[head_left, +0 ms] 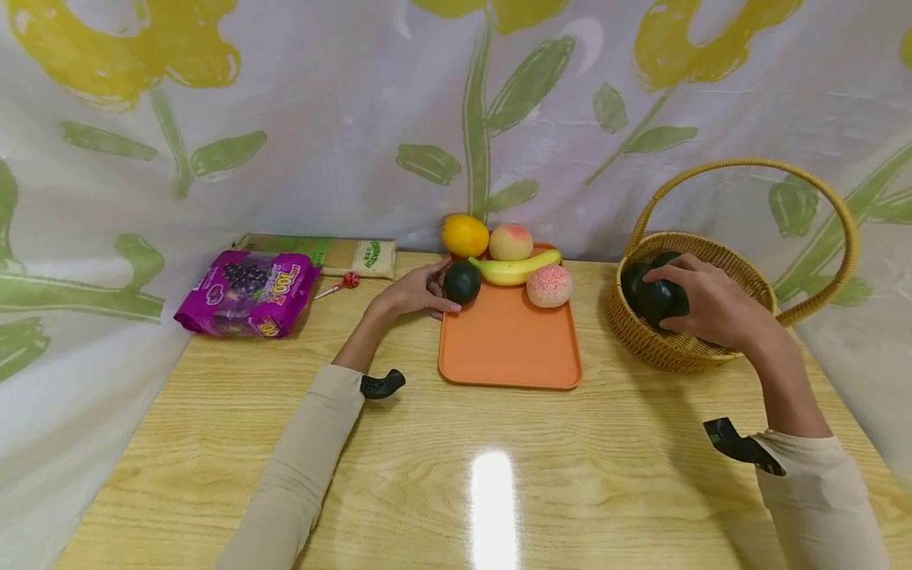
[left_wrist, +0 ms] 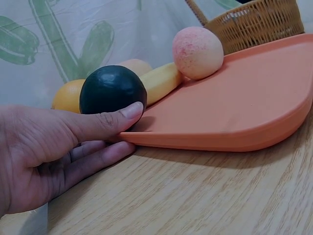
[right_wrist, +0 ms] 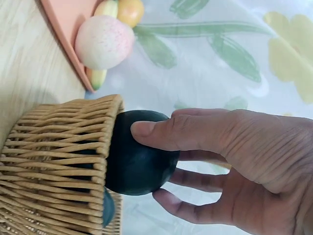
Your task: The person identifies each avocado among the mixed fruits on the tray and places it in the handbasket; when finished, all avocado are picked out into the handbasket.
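My left hand (head_left: 416, 290) is at the left edge of the orange tray (head_left: 509, 340). It holds a dark green round fruit (head_left: 462, 283) at the tray's back left corner, thumb in front; in the left wrist view the lower fingers reach beside and under the rim. My right hand (head_left: 720, 305) grips another dark green round fruit (right_wrist: 139, 159) at the basket's mouth, thumb on one side, fingers on the other. The wicker basket (head_left: 663, 352) holds at least one more dark fruit (right_wrist: 108, 208), mostly hidden. On the tray lie a banana (head_left: 507, 272) and a speckled pink peach (head_left: 550, 286).
A second peach (head_left: 511, 241) and a yellow-orange fruit (head_left: 465, 236) are at the tray's back. To the left lie a purple snack bag (head_left: 249, 293), a lollipop (head_left: 349, 280) and a flat brown package (head_left: 356, 257). The basket's tall handle (head_left: 755, 163) arches up; a flowered curtain (head_left: 342, 119) hangs behind.
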Tool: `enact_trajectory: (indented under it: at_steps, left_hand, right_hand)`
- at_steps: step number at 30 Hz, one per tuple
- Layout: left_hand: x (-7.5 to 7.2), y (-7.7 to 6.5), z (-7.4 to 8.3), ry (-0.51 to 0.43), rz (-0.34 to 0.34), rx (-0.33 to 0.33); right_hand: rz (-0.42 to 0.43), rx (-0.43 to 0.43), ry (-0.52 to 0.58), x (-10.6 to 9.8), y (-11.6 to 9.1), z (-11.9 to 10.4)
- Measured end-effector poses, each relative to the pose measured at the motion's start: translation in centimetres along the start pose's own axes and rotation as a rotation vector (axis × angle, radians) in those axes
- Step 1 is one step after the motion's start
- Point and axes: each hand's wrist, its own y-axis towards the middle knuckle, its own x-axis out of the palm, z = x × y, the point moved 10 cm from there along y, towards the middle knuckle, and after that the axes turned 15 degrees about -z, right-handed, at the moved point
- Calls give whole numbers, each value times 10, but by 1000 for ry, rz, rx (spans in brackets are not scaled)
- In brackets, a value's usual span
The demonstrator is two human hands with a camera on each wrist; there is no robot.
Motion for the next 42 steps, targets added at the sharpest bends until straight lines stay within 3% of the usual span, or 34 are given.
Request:
enact_trajectory:
  at_steps: [6,14,20,32,42]
  left_hand:
    - [-2,0,1,4,12,11]
    - [1,-1,2,9,2,15]
    - [-1,-2,0,-2,9,0]
    - [1,-2,3,10,10,5]
    - [-1,0,1,11,12,-2]
  right_hand:
    - [-87,-1,2,15,5,7]
    - [-80,-38,93,24,10,12]
    - [-107,-56,70,32,13,14]
    - [-121,-41,79,29,12,12]
    - [-61,-68,40,18,9,3]
